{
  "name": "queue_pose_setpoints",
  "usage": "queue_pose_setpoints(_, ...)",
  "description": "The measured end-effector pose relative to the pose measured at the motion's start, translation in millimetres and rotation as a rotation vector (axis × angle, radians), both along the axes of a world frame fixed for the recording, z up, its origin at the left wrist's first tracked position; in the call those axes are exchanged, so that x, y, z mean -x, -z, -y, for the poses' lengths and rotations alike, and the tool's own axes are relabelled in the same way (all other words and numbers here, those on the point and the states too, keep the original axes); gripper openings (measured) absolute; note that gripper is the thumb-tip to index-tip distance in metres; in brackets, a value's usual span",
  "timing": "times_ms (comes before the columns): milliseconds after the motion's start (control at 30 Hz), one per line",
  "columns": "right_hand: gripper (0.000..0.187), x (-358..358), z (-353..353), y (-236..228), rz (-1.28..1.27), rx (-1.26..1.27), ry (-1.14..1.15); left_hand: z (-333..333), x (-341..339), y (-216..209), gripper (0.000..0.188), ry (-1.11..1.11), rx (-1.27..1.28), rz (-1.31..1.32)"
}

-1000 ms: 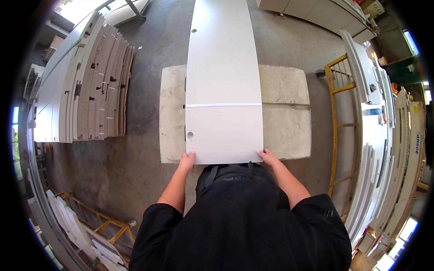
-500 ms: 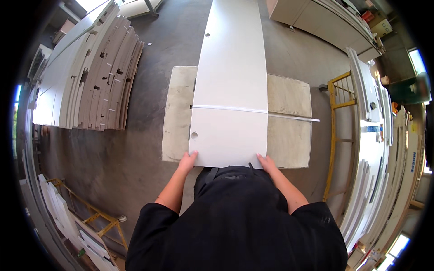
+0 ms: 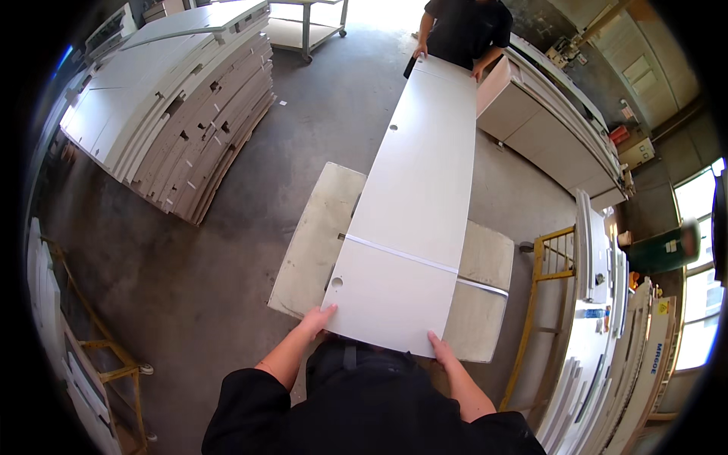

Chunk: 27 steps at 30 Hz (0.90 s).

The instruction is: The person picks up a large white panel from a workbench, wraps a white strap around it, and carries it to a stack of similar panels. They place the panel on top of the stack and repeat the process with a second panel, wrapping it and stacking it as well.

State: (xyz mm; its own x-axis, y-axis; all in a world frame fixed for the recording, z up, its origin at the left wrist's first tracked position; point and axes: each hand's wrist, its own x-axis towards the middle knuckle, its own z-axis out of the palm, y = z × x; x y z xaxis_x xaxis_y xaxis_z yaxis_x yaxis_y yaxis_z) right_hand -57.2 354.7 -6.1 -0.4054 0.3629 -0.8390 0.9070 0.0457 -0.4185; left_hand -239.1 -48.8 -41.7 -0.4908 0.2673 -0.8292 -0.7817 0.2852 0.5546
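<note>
A long white panel (image 3: pixel 421 167) with round holes along its left edge stretches away from my body. My left hand (image 3: pixel 318 318) grips its near left corner, thumb on top and fingers hidden below. At the near right corner my right hand (image 3: pixel 440 349) holds the edge the same way. A narrow white line (image 3: pixel 402 254) crosses the panel nearer to me. At the far end another person (image 3: pixel 464 34) in black has both hands on the panel. Beneath it shows a worn, pale flat board (image 3: pixel 311 243), jutting out on both sides.
Stacked panels (image 3: pixel 205 144) stand at the left, with a wheeled table (image 3: pixel 307 34) behind. Right of the panel is a long stack of boards (image 3: pixel 546 121). Yellow-framed carts (image 3: pixel 535 296) holding white boards flank me on the right and lower left.
The view has tilted up and turned, so the panel now slants to the far right and its far end and the other person show. Both my hands stay on its near corners.
</note>
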Motion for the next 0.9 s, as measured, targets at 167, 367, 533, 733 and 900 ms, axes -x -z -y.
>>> queue_pose_setpoints(167, 0.078, -23, 2, -12, -0.044, 0.104, 0.144, -1, -5, -65, 0.06, 0.095, -0.023, 0.06)
queue_pose_setpoints(367, 0.06, -31, -7, -60, 0.011, 0.21, 0.048, -3, -36, -85, 0.054, 0.109, -0.114, 0.103)
queue_pose_setpoints(533, 0.072, -77, -41, -13, -0.136, 0.265, -0.055, -16, -85, -87, 0.054, -0.092, -0.109, -0.066)
queue_pose_setpoints(733, 0.069, -132, -67, 39, -0.34, 0.118, -0.037, -41, -143, -158, 0.055, -0.182, 0.015, -0.129)
queue_pose_setpoints(900, 0.053, -169, -52, -2, -0.428, 0.519, 0.279, -50, -194, -146, 0.057, -0.251, 0.011, -0.177)
